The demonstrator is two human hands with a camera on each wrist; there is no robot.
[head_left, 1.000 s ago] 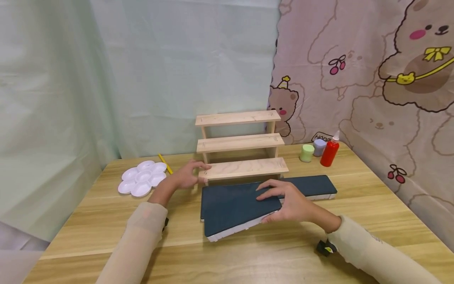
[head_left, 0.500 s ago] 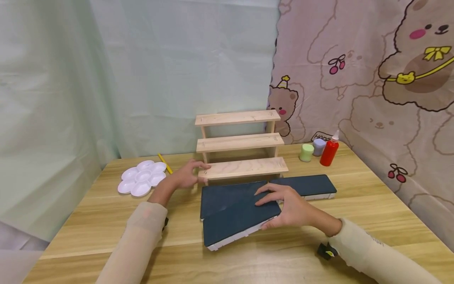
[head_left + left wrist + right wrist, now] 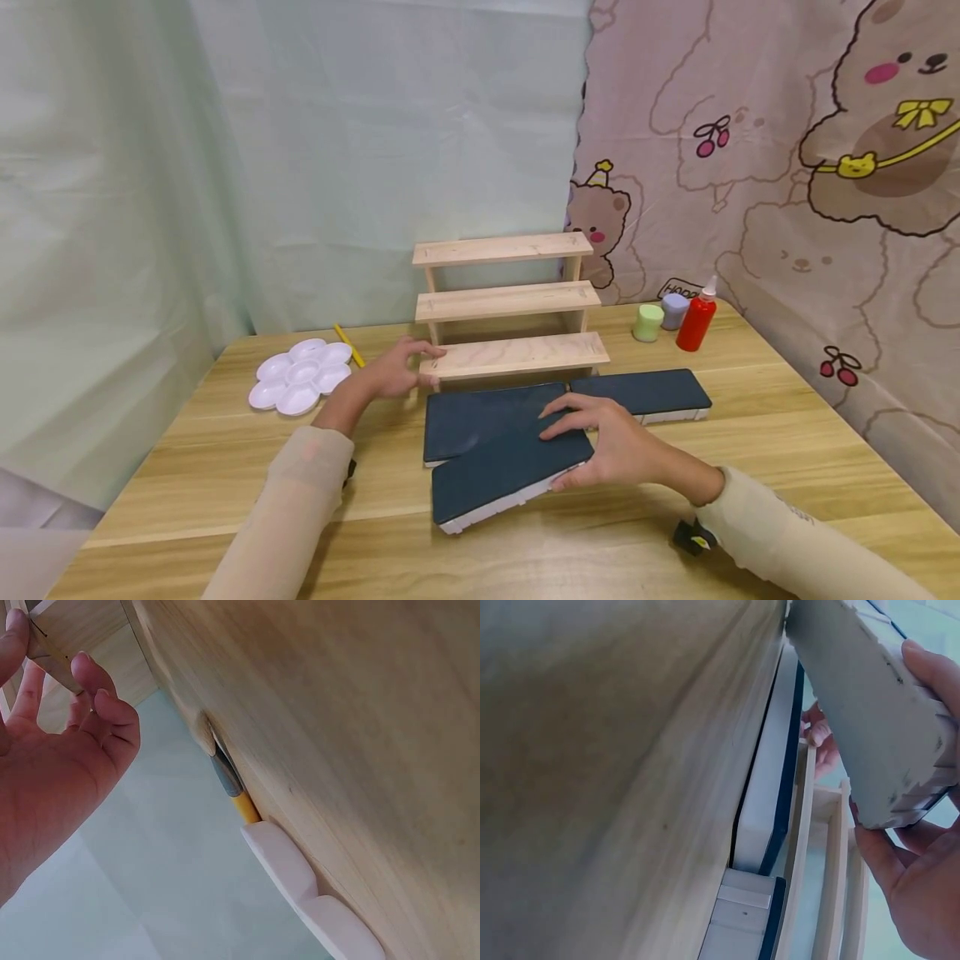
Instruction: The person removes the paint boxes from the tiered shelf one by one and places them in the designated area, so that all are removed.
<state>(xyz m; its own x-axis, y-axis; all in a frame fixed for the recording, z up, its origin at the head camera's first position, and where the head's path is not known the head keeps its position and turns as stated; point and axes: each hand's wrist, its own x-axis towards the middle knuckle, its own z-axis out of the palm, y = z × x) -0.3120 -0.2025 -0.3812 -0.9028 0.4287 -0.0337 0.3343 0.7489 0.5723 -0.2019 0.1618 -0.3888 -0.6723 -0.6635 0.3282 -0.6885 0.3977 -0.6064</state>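
In the head view my left hand (image 3: 392, 369) grips the left end of the lowest step of a three-tier wooden stand (image 3: 517, 357). The left wrist view shows that hand's curled fingers (image 3: 112, 712) at the wood's edge. My right hand (image 3: 615, 442) holds a flat white case with a dark blue top (image 3: 510, 475) by its right end, thumb at the near side, fingers on top. This case is tilted and raised off the table, its white underside (image 3: 877, 720) facing the right wrist camera. Behind it lies a similar case (image 3: 472, 417), partly covered; another case (image 3: 645, 390) lies to its right.
A white flower-shaped palette (image 3: 302, 377) lies at the left, with a yellow-handled paintbrush (image 3: 349, 346) beside it. Green (image 3: 648, 323) and lavender jars (image 3: 674, 311) and a red bottle (image 3: 697, 322) stand back right. Curtains hang behind the wooden table (image 3: 225, 500).
My right hand has drawn the held case slightly toward me, uncovering more of the case behind it. My left hand has stayed on the stand.
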